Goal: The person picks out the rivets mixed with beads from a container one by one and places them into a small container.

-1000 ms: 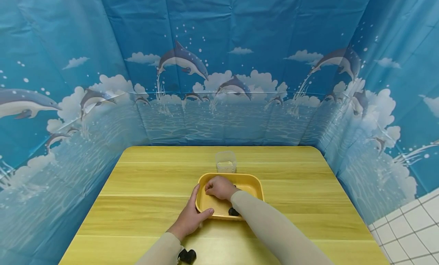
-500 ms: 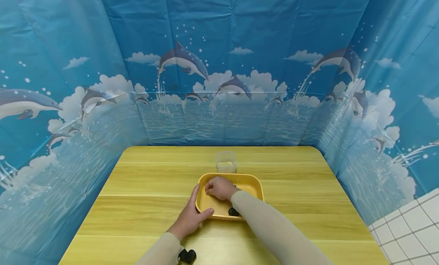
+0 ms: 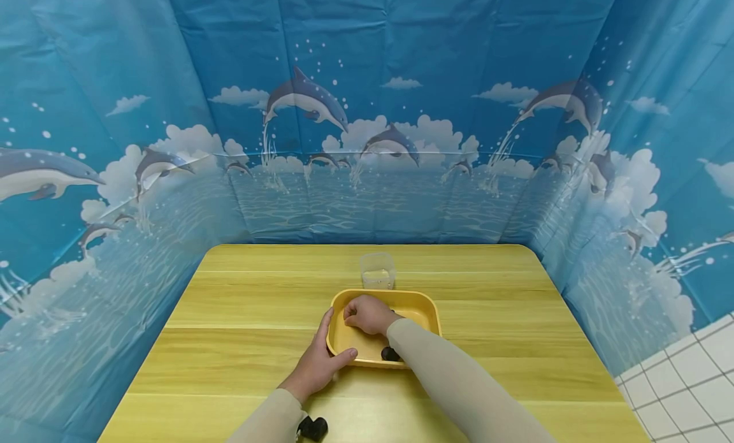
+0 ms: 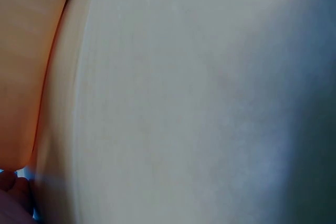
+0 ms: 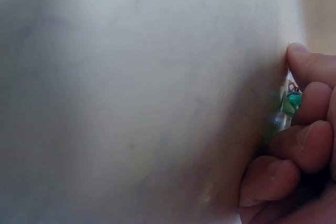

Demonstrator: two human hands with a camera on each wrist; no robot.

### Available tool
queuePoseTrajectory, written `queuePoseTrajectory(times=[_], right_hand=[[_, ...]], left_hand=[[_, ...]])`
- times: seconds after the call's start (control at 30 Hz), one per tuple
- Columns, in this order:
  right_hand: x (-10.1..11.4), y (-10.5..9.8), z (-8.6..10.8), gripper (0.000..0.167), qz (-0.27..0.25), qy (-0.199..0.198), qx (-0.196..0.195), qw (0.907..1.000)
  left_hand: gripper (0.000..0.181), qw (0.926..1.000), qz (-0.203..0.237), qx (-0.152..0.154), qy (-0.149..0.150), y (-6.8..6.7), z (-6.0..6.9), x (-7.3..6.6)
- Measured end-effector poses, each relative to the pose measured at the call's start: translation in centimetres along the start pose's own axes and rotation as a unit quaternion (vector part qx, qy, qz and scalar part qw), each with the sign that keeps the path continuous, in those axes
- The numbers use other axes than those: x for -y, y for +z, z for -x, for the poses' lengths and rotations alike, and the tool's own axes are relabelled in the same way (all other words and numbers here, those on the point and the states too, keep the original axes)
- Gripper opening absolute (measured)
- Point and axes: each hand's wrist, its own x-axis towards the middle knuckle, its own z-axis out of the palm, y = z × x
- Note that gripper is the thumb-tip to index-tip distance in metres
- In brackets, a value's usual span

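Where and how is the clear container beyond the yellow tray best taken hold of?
I would probably pinch the clear container across its upper side walls, coming down from above: its left and right sides look exposed, while the yellow tray sits just in front of it.

A hand could pass over the table (image 3: 241, 303) on either side of the yellow tray (image 3: 344, 346). The left hand (image 3: 317, 366) blocks its lower-left corner; the right hand (image 3: 369, 313) fills its upper left, the right sleeve (image 3: 459, 373) barring entry from lower right. A transparent container (image 3: 378, 271) stands just behind; the tray's upper right offers room.
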Motion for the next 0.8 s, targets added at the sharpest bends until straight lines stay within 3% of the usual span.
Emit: queuePoseTrajectory(times=[0.8], right_hand=[[0.12, -0.13, -0.17, 0.009, -0.014, 0.01, -0.012, 0.9998]], left_hand=[[0.105, 0.9999, 0.01, 0.008, 0.003, -0.57, -0.28, 0.14]])
